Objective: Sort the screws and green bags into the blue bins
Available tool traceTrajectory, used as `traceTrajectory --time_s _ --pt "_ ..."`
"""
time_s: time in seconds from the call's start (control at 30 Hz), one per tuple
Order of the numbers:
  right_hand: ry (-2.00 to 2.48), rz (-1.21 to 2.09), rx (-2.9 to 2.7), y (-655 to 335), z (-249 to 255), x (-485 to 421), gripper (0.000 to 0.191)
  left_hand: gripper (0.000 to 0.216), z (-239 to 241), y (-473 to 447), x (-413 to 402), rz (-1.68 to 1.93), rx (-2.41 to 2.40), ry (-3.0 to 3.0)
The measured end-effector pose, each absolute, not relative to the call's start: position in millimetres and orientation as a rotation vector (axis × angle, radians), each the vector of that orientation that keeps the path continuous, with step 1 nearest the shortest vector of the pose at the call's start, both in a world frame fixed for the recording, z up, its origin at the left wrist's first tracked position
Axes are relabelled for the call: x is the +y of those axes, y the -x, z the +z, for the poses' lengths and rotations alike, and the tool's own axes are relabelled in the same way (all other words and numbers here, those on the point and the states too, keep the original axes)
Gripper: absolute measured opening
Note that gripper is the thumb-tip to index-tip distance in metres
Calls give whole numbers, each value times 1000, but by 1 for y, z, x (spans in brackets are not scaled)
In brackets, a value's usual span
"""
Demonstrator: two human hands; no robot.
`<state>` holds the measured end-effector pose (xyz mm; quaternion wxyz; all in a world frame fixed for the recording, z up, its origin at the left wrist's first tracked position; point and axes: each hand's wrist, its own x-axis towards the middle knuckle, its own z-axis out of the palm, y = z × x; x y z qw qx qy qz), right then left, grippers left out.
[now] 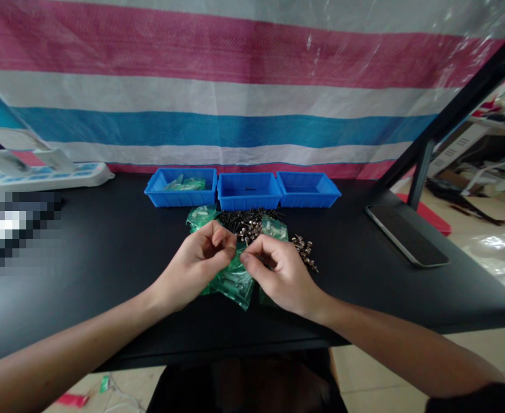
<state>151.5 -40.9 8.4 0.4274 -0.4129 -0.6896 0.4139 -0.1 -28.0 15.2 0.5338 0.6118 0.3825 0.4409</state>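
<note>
Over a heap of small parts, my left hand (204, 252) and my right hand (280, 267) face each other, fingertips a short gap apart. Thumb and fingers of each are pinched together; whatever is between them is too small to make out. Beneath and between them lies a green plastic bag (234, 284) with small pieces inside. Another green bag (203, 215) sits beyond my left fingers, and a third green bag (274, 228) beyond my right. Dark long screws (239, 219) and shiny-headed screws (250, 230) are piled just behind my fingertips. More small metal fasteners (304, 249) lie right of my right hand.
Three blue bins stand in a row at the back: the left bin (181, 198) holds green bags, the middle bin (249, 202) a small dark piece, beside the right bin (309, 199). A phone (407, 235) lies right; a power strip (75, 176) sits back left.
</note>
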Motion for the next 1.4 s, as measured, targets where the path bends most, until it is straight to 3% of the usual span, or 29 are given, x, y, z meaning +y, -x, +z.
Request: traceTrajectory --time_s 0.27,0.63,1.4 --pt "1035 1000 -1699 -155 11 -37 14 25 17 4 -20 1112 905 -1272" --pt "1062 948 -1736 -158 10 -34 12 3 19 12 -24 930 1027 -1968" --pt "1056 988 -1768 -155 8 -36 13 6 18 16 -17 895 946 -2368"
